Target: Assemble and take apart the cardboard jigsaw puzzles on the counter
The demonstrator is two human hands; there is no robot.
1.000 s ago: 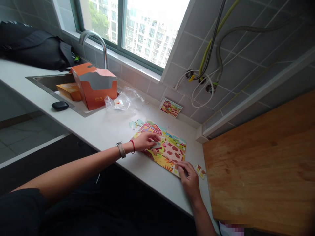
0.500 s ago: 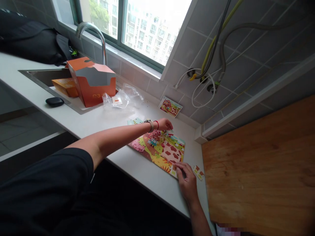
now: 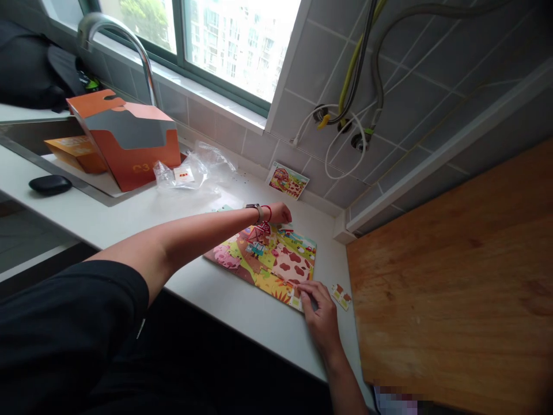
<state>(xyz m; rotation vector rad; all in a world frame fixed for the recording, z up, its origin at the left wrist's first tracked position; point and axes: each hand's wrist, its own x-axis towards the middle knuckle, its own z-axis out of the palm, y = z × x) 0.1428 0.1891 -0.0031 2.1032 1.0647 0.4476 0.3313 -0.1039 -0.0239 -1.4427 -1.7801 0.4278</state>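
Head view: farmyard jigsaw puzzle (image 3: 276, 259) lying on white countertop (image 3: 242, 305).
Left hand (image 3: 280, 214): fingers curled down at the puzzle's top edge, any hold hidden.
Right hand (image 3: 320, 314): fingers (image 3: 306, 291) half-bent on the lower corner, hold unclear.
Loose jigsaw pieces (image 3: 341, 297): just right of the puzzle.

Daylight pours through the window (image 3: 224, 99), bleaching the buildings (image 3: 233, 52) outside nearly white, while indoors the light stays soft, with faint shadows across the jigsaw puzzle (image 3: 270, 259). The tiled wall (image 3: 410, 98) bends toward the frame's edge, and a pixelated patch (image 3: 395, 400) blurs the bottom.
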